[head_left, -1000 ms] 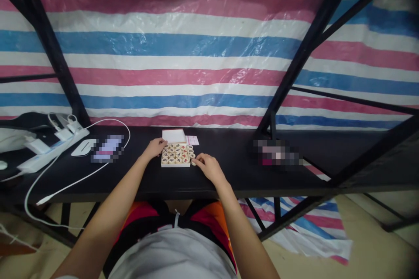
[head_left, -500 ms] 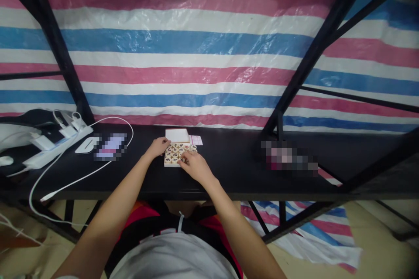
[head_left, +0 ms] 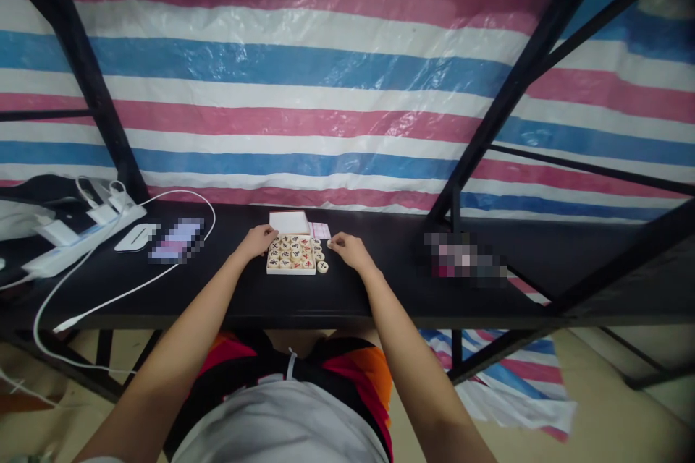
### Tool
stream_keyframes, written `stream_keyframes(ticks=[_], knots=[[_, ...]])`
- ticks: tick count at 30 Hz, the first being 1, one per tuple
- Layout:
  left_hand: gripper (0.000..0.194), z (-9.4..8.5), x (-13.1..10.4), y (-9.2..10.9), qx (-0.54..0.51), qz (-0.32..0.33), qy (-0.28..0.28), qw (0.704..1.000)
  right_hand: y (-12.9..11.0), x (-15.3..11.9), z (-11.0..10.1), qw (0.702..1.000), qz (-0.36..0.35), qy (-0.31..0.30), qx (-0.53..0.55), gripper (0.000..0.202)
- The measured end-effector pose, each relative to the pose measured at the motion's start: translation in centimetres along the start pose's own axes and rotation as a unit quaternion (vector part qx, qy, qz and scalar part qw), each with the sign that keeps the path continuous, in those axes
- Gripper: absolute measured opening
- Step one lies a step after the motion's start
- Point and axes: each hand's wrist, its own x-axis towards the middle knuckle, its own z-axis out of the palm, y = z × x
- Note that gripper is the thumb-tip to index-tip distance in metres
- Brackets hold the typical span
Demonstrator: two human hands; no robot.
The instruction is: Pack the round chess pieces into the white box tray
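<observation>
A shallow white box holds rows of round Chinese chess pieces marked in black and red. Its open lid or flap shows a pale inside at the back. My left hand is closed at the box's back left corner, gripping its edge; the fingertips are partly hidden. To the right of the box, my right hand pinches one Chinese chess piece just above or on the table. Several loose pieces lie along the box's right side, among them a black-marked piece nearest me.
A pink-and-white paper slip lies behind the box. On the left are a blurred-out phone, a white device, a power strip and a white cable. A blurred-out item sits right, near the black frame.
My right hand has moved from over the box to its right, with a piece now in its fingers. More loose pieces show there. My left hand stays at the box's corner.
</observation>
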Motion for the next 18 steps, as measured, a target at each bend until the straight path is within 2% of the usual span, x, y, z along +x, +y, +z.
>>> stream_keyframes(ticks=[6, 10, 14, 18], knots=[[0.025, -0.2, -0.5, 0.7, -0.004, -0.004, 0.002, 1.0, -1.0, -0.2, 1.3, 0.997, -0.069, 0.0, -0.034, 0.022], [0.025, -0.2, -0.5, 0.8, -0.001, 0.0, 0.002, 1.0, -0.3, -0.2, 1.3, 0.997, -0.072, -0.014, 0.03, 0.038], [0.026, -0.1, -0.3, 0.5, -0.002, 0.0, 0.006, 1.0, 0.6, -0.4, 0.5, 0.988, -0.032, -0.077, 0.126, 0.063], [0.026, -0.1, -0.2, 0.3, 0.002, 0.002, 0.001, 1.0, 0.6, -0.8, -0.2, 0.979, -0.051, -0.131, 0.149, 0.068]])
